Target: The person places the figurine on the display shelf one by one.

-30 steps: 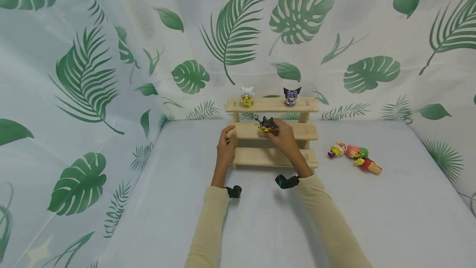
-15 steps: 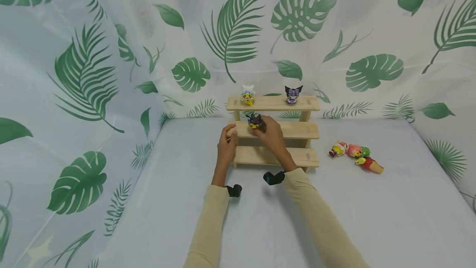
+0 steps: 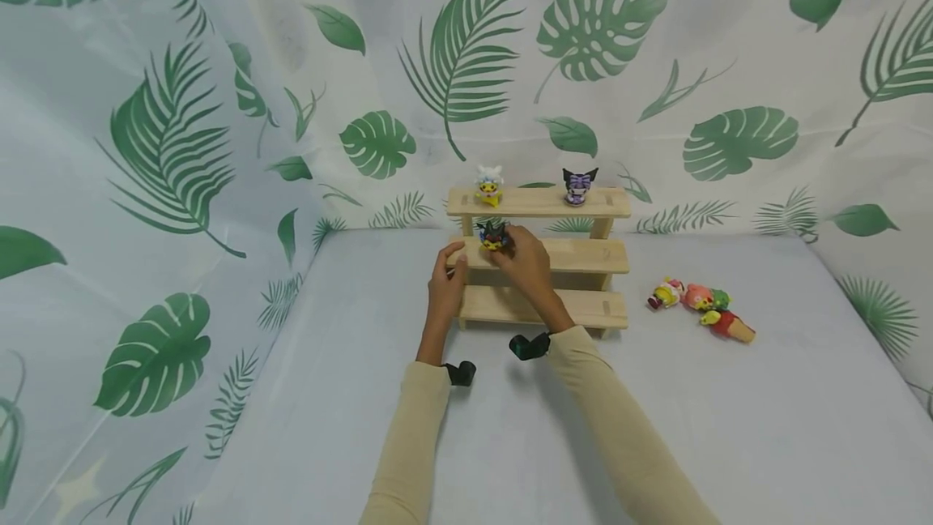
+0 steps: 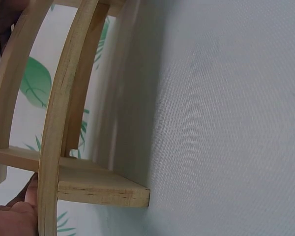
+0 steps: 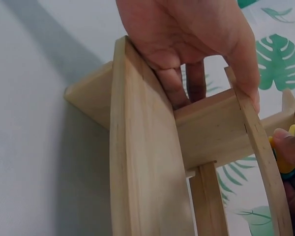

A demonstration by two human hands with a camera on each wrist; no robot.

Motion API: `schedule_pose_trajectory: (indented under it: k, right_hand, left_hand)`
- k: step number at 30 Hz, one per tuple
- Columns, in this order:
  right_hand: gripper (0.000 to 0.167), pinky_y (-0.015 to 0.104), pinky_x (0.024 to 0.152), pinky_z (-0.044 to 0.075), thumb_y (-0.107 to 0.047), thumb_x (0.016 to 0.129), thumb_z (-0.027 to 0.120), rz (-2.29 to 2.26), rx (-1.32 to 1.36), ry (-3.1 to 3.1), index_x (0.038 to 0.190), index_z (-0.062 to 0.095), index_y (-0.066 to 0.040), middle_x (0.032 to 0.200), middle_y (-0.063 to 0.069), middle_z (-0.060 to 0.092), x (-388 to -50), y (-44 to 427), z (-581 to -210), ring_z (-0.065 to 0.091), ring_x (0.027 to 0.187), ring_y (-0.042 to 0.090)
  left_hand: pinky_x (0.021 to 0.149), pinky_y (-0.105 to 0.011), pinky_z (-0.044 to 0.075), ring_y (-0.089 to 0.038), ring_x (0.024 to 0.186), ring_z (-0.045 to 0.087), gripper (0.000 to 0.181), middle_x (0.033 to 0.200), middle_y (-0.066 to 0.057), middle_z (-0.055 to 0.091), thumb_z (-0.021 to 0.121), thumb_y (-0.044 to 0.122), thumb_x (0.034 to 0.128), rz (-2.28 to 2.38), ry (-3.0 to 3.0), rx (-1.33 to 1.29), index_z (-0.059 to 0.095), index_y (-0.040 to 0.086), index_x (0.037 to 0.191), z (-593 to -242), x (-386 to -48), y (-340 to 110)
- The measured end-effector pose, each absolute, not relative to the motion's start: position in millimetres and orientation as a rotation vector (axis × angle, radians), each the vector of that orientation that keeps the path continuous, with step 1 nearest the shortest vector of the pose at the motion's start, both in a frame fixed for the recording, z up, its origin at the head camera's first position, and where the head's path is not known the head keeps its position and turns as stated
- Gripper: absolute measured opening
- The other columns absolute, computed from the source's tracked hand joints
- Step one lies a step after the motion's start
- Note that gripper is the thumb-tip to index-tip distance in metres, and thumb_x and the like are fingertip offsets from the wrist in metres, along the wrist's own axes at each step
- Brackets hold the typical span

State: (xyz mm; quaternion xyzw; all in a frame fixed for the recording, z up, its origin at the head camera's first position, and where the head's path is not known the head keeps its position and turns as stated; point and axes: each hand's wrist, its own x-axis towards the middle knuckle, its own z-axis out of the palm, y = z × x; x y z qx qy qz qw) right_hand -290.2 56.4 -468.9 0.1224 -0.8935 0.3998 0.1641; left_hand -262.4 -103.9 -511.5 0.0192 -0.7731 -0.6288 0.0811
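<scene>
A three-step wooden shelf (image 3: 583, 254) stands near the back of the white table. My left hand (image 3: 445, 290) grips the left end of its middle step. In the right wrist view that left hand (image 5: 196, 34) has its thumb on the step's front edge and fingers behind the side support. My right hand (image 3: 530, 263) pinches a small figurine (image 3: 493, 238), yellow and blue with black pointed ears. It is at the left part of the middle step; whether its base touches the wood is hard to tell. Fingertips around the figurine (image 5: 284, 163) partly hide it in the right wrist view.
On the top step stand a yellow figurine with a white hood (image 3: 489, 187) and a purple figurine with black ears (image 3: 578, 187). Several colourful figurines (image 3: 702, 298) lie on the table to the right of the shelf. Leaf-printed cloth (image 3: 466, 63) hangs close behind.
My right hand has moved left along the middle step with the black-eared figurine, from its middle to its left part. The left hand has stayed at the shelf's left end.
</scene>
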Motion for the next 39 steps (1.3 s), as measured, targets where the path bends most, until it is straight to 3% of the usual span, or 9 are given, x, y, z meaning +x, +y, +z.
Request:
schedule_pose_trajectory:
  k: [6, 12, 22, 28, 39]
  right_hand:
    - [0.050, 0.047, 0.081, 0.051, -0.026, 0.083, 0.079, 1.062, 0.335, -2.592, 0.122, 0.063, 0.000, 0.110, 0.017, 0.068, -292.8, 54.0, -470.4, 0.065, 0.095, 0.032]
    - [0.060, 0.050, 0.086, 0.051, -0.032, 0.082, 0.079, 1.068, 0.328, -2.604, 0.131, 0.059, -0.005, 0.120, 0.018, 0.067, -293.9, 52.9, -469.5, 0.064, 0.106, 0.035]
    - [0.053, 0.049, 0.087, 0.050, -0.031, 0.084, 0.078, 1.051, 0.309, -2.628, 0.127, 0.063, -0.005, 0.117, 0.015, 0.068, -293.7, 51.6, -469.0, 0.063, 0.107, 0.033]
    - [0.052, 0.048, 0.082, 0.051, -0.032, 0.083, 0.078, 1.028, 0.287, -2.608, 0.125, 0.064, -0.006, 0.114, 0.014, 0.069, -294.0, 50.2, -469.5, 0.064, 0.103, 0.032]
    - [0.052, 0.047, 0.080, 0.051, -0.035, 0.083, 0.078, 1.020, 0.228, -2.607, 0.126, 0.065, -0.009, 0.114, 0.012, 0.070, -293.4, 47.2, -471.4, 0.065, 0.101, 0.031]
  left_hand:
    - [0.065, -0.031, 0.045, -0.039, 0.097, 0.063, 0.036, 0.109, -0.024, 0.063, 0.046, 0.048, 0.1012, -1.897, -2.314, 0.064, 0.050, 0.037, 0.136, -511.4, -262.0, -103.9]
    - [0.067, -0.030, 0.045, -0.041, 0.100, 0.062, 0.037, 0.111, -0.023, 0.063, 0.047, 0.048, 0.1009, -1.914, -2.296, 0.049, 0.050, 0.037, 0.136, -511.5, -263.4, -104.6]
    - [0.069, -0.031, 0.046, -0.037, 0.101, 0.064, 0.034, 0.110, -0.016, 0.065, 0.047, 0.046, 0.1014, -1.891, -2.308, 0.063, 0.051, 0.038, 0.135, -510.2, -263.7, -104.5]
    - [0.067, -0.031, 0.045, -0.040, 0.097, 0.063, 0.035, 0.108, -0.024, 0.064, 0.047, 0.046, 0.1016, -1.905, -2.302, 0.050, 0.050, 0.037, 0.136, -509.6, -263.2, -104.1]
    - [0.068, -0.031, 0.046, -0.039, 0.099, 0.064, 0.036, 0.108, -0.023, 0.065, 0.047, 0.047, 0.1012, -1.890, -2.304, 0.051, 0.051, 0.037, 0.135, -510.7, -263.2, -105.1]
